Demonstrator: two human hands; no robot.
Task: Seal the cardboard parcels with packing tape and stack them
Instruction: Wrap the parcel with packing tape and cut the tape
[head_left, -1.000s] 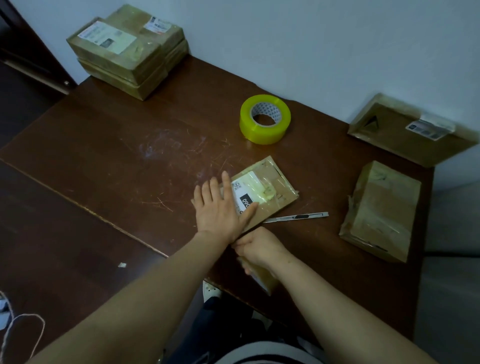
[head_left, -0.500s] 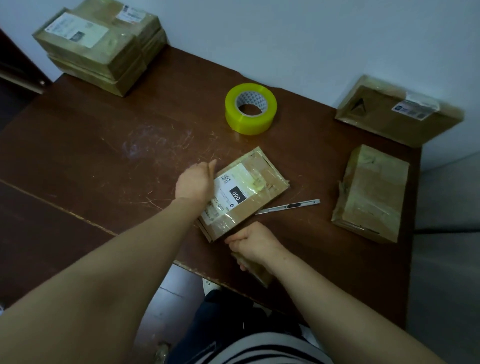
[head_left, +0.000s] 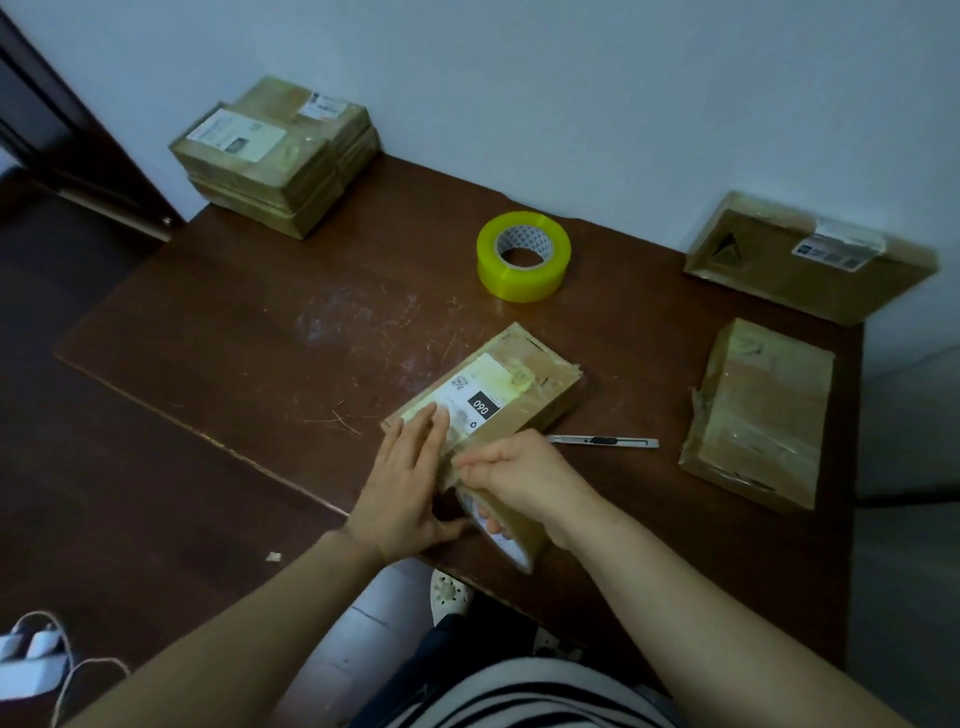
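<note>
A small flat cardboard parcel (head_left: 524, 379) with a white label marked 060 lies near the front of the brown table (head_left: 260, 332). My left hand (head_left: 410, 467) rests flat on its near end, fingers straight over the label. My right hand (head_left: 524, 478) is beside it, fingers curled, pinching a strip of clear tape that runs from the parcel's near edge to a tape roll (head_left: 511, 535) held under the palm. A yellow roll of packing tape (head_left: 523, 255) stands further back.
A stack of taped parcels (head_left: 275, 156) sits at the far left corner. One flat parcel (head_left: 810, 260) leans on the wall at far right, another (head_left: 758, 410) lies in front of it. A silver utility knife (head_left: 608, 442) lies right of my hands.
My left hand moved from the parcel's left side onto its near top and flattened. My right hand rose to the parcel's near edge with the tape. The view shifted.
</note>
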